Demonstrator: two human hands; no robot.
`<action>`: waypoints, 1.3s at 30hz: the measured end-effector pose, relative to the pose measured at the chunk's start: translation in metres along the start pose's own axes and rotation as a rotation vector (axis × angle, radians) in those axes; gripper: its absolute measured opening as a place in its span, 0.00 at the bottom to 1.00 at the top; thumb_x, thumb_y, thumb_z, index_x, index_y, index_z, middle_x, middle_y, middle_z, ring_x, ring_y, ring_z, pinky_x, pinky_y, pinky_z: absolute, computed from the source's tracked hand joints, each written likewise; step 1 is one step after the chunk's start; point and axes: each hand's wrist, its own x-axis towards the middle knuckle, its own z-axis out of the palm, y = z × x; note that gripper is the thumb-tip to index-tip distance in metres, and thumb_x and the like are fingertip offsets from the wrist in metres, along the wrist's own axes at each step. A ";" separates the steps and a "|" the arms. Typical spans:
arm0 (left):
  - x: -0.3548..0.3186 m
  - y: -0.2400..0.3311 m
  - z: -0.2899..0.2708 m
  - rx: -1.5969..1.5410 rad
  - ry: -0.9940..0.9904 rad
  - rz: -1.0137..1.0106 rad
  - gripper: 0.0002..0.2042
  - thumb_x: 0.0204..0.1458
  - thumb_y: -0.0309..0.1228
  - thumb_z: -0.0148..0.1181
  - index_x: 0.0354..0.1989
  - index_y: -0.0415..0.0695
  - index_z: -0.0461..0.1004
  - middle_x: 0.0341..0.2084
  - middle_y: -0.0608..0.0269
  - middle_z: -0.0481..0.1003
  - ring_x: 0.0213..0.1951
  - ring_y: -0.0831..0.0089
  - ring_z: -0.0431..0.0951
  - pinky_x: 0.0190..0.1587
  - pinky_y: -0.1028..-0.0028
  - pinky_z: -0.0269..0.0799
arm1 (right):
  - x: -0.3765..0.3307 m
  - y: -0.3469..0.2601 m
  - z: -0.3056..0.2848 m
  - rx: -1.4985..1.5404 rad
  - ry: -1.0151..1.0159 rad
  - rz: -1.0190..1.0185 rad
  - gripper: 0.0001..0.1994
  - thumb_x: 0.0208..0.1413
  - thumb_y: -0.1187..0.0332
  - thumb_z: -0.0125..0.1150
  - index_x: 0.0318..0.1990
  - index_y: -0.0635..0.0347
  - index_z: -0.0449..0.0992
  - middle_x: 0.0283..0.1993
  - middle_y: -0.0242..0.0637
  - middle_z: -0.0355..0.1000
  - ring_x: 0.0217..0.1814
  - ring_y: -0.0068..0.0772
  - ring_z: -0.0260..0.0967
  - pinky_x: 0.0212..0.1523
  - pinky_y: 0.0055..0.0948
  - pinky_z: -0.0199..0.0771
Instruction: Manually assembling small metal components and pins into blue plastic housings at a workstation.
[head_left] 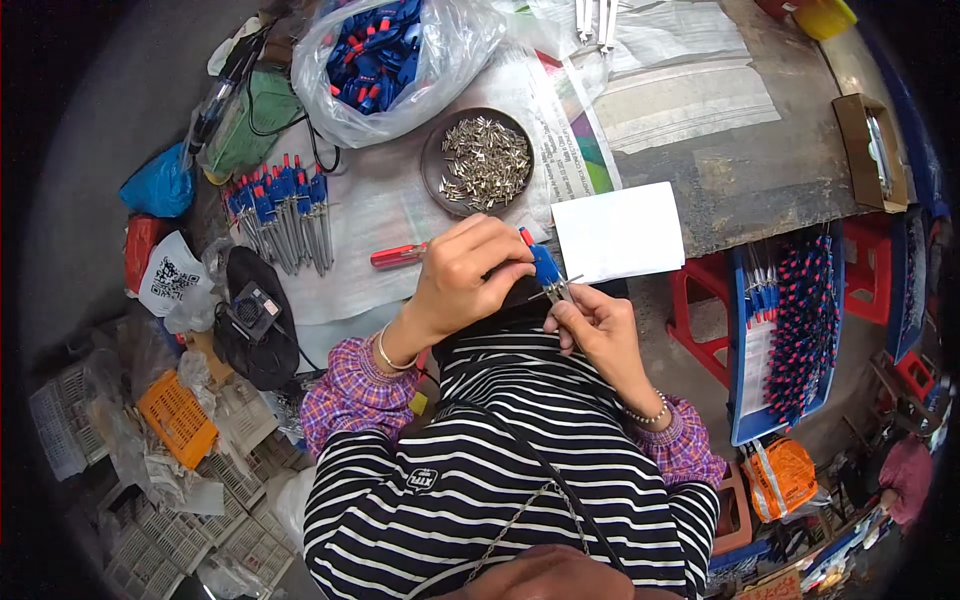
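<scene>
In front of my chest, my right hand (pixel 598 328) grips the grey metal lower part of a small blue plastic tool (pixel 543 264) with a red tip. A thin metal pin (pixel 557 287) lies crosswise at the joint between the blue part and the metal. My left hand (pixel 468 272) is closed in a pinch right at the left edge of the blue part; whatever lies between its fingertips is hidden. Just beyond my left hand stands a round dark dish (pixel 430 165) full of small metal pins. A red-handled tool (pixel 398 256) lies left of that hand.
Similar blue tools with metal legs (pixel 285 215) lie at the left. A clear bag (pixel 455 50) of blue and red parts is behind the dish. White paper (pixel 620 232) lies at right, above a red stool (pixel 700 315) and a blue tray (pixel 740 430) of finished-looking rows.
</scene>
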 end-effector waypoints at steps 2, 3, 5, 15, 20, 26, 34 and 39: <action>-0.001 0.003 0.001 0.071 0.008 0.019 0.07 0.33 0.22 0.66 0.23 0.42 0.75 0.23 0.61 0.74 0.27 0.65 0.74 0.28 0.71 0.69 | -0.001 -0.001 0.002 -0.002 0.005 -0.005 0.07 0.57 0.73 0.53 0.33 0.69 0.73 0.24 0.32 0.73 0.19 0.13 0.63 0.20 0.14 0.65; -0.002 0.004 0.002 0.092 0.010 0.047 0.08 0.32 0.21 0.66 0.23 0.41 0.75 0.23 0.59 0.73 0.27 0.63 0.74 0.28 0.71 0.69 | -0.002 -0.003 0.004 -0.045 0.023 -0.030 0.07 0.57 0.73 0.53 0.32 0.69 0.74 0.23 0.31 0.73 0.19 0.13 0.63 0.19 0.14 0.65; -0.003 0.003 0.003 0.114 0.012 0.074 0.09 0.31 0.20 0.66 0.24 0.40 0.75 0.22 0.58 0.73 0.26 0.62 0.73 0.28 0.72 0.69 | -0.004 -0.005 0.005 -0.088 0.039 -0.055 0.07 0.57 0.73 0.53 0.31 0.69 0.74 0.23 0.31 0.73 0.18 0.13 0.63 0.19 0.14 0.65; -0.005 -0.012 -0.008 -0.920 -0.272 -0.732 0.17 0.40 0.15 0.64 0.41 0.33 0.72 0.35 0.59 0.75 0.37 0.77 0.77 0.41 0.80 0.73 | -0.010 -0.008 0.003 -0.335 0.007 -0.237 0.07 0.55 0.74 0.54 0.34 0.69 0.75 0.21 0.32 0.74 0.17 0.14 0.65 0.18 0.16 0.65; -0.011 -0.011 -0.004 -0.920 -0.227 -0.755 0.16 0.40 0.15 0.64 0.40 0.33 0.72 0.34 0.59 0.76 0.34 0.77 0.77 0.38 0.81 0.75 | -0.012 -0.011 0.004 -0.291 -0.020 -0.182 0.08 0.55 0.73 0.54 0.38 0.69 0.76 0.22 0.32 0.74 0.17 0.14 0.65 0.18 0.16 0.64; -0.009 -0.012 -0.004 -0.953 -0.185 -0.711 0.16 0.42 0.16 0.63 0.43 0.34 0.71 0.35 0.59 0.76 0.38 0.76 0.77 0.41 0.80 0.74 | -0.005 -0.010 0.007 -0.119 -0.037 -0.114 0.08 0.57 0.74 0.52 0.29 0.69 0.74 0.22 0.30 0.72 0.18 0.12 0.62 0.19 0.15 0.63; -0.021 -0.009 -0.032 -1.007 -0.012 -0.667 0.20 0.46 0.21 0.61 0.48 0.39 0.65 0.36 0.59 0.75 0.39 0.75 0.75 0.45 0.75 0.71 | -0.002 -0.006 0.009 -0.282 -0.142 -0.209 0.14 0.54 0.79 0.52 0.48 0.73 0.71 0.42 0.41 0.74 0.41 0.25 0.72 0.45 0.21 0.71; -0.027 -0.056 -0.123 -0.619 0.272 -0.513 0.17 0.48 0.23 0.58 0.48 0.39 0.69 0.36 0.64 0.75 0.36 0.79 0.74 0.40 0.78 0.70 | -0.003 -0.002 0.006 -0.162 -0.116 -0.159 0.12 0.56 0.77 0.52 0.47 0.72 0.72 0.41 0.43 0.74 0.40 0.25 0.72 0.44 0.23 0.72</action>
